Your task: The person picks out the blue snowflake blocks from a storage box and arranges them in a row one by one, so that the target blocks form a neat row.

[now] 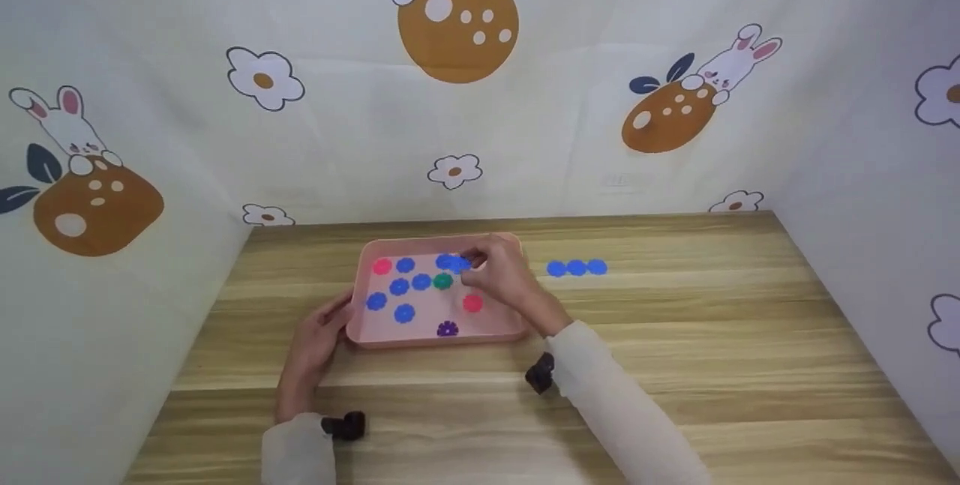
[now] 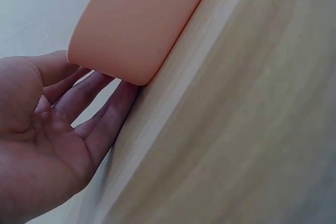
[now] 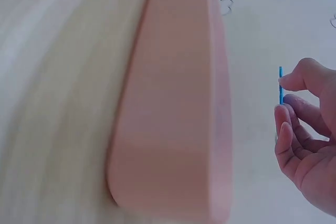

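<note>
Specifically, right hand [image 1: 500,273] pinched blue scalloped disc [image 3: 281,89], relaxed left hand [image 1: 315,341] touched smooth pink round-cornered tray [image 1: 427,342], wood-grain tabletop [image 1: 720,350], rabbit-printed wall [image 1: 555,125].

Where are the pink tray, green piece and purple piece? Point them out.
Pink tray [image 1: 433,303]: head view, bare inner floor.
Green piece [image 1: 443,281]: head view, its middle.
Purple piece [image 1: 448,329]: head view, its middle.

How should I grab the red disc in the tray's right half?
Probably pinch the red disc by opposite edges from above, right hand first freed of its blue disc: the red one looks flat, with bare tray floor around it.
</note>
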{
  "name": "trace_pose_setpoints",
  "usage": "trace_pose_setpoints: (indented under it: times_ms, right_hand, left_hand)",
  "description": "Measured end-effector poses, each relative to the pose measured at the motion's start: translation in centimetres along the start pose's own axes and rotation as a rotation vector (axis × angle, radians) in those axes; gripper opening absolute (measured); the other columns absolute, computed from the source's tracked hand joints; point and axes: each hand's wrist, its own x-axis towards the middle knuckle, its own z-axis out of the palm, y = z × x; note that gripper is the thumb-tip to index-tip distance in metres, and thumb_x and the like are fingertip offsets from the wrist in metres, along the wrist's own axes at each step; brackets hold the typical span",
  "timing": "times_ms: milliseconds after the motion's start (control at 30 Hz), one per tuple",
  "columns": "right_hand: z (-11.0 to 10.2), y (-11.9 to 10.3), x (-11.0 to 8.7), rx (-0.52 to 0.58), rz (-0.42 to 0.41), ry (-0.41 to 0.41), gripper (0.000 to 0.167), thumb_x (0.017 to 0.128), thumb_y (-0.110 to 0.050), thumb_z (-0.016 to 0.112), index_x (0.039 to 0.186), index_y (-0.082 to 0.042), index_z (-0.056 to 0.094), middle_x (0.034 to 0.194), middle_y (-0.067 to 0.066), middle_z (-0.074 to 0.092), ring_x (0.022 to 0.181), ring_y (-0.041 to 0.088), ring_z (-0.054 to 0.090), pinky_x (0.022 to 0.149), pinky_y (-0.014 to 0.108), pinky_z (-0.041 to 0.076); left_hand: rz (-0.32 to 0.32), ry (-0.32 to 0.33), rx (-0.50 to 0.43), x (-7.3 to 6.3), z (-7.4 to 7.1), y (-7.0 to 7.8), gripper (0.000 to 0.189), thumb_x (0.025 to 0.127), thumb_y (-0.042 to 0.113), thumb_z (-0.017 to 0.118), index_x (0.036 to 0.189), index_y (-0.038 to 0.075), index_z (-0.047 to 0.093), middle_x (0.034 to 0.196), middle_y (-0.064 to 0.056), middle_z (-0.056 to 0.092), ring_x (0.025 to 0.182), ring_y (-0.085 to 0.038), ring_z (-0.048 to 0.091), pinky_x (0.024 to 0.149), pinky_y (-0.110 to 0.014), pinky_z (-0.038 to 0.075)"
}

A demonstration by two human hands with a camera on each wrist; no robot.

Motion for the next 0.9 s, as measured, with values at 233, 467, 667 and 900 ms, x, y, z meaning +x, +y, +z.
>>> trace_pose_setpoints:
  times_ms: [233,467,667,900]
  right_hand:
    - [-4.0,0.5,-0.8,-0.006,0.076,0.072,0.03,0.083,-0.007,0.075,0.113,-0.008,0.074,0.108,0.008,0.07,0.098,0.02,0.065,0.08,0.029,0.061]
    - [-7.9,2.5,-2.3,-0.053,0.017,0.141,0.029,0.082,-0.009,0.074,0.111,-0.003,0.075,0.106,0.012,0.065,0.096,0.026,0.066,0.082,0.034,0.058]
    - [-10.5,5.0,-3.1,-0.105,-0.015,0.19,0.029,0.082,-0.007,0.069,0.111,-0.003,0.075,0.107,0.014,0.066,0.094,0.025,0.067,0.08,0.034,0.054]
    - [-12.4,8.5,-3.5,-0.082,0.049,0.196,0.03,0.087,-0.01,0.071,0.116,-0.006,0.073,0.111,0.013,0.071,0.096,0.025,0.069,0.086,0.037,0.053]
  left_hand:
    - [0.01,0.021,-0.026,0.1,0.1,-0.1,0.048,0.105,0.025,0.052,0.151,0.013,0.045,0.159,-0.01,0.042,0.144,-0.025,0.044,0.116,-0.04,0.042]
    - [0.007,0.034,-0.023,0.0,0.2,0.0,0.046,0.106,0.024,0.051,0.15,0.014,0.047,0.157,-0.01,0.045,0.138,-0.024,0.049,0.113,-0.038,0.046]
    - [-0.002,0.012,-0.036,-0.1,0.1,0.0,0.046,0.107,0.027,0.049,0.152,0.017,0.044,0.159,-0.01,0.041,0.14,-0.026,0.048,0.117,-0.046,0.041]
    - [-0.013,0.015,-0.036,0.0,0.1,-0.1,0.046,0.107,0.027,0.048,0.152,0.019,0.044,0.159,-0.009,0.043,0.138,-0.024,0.049,0.116,-0.044,0.043]
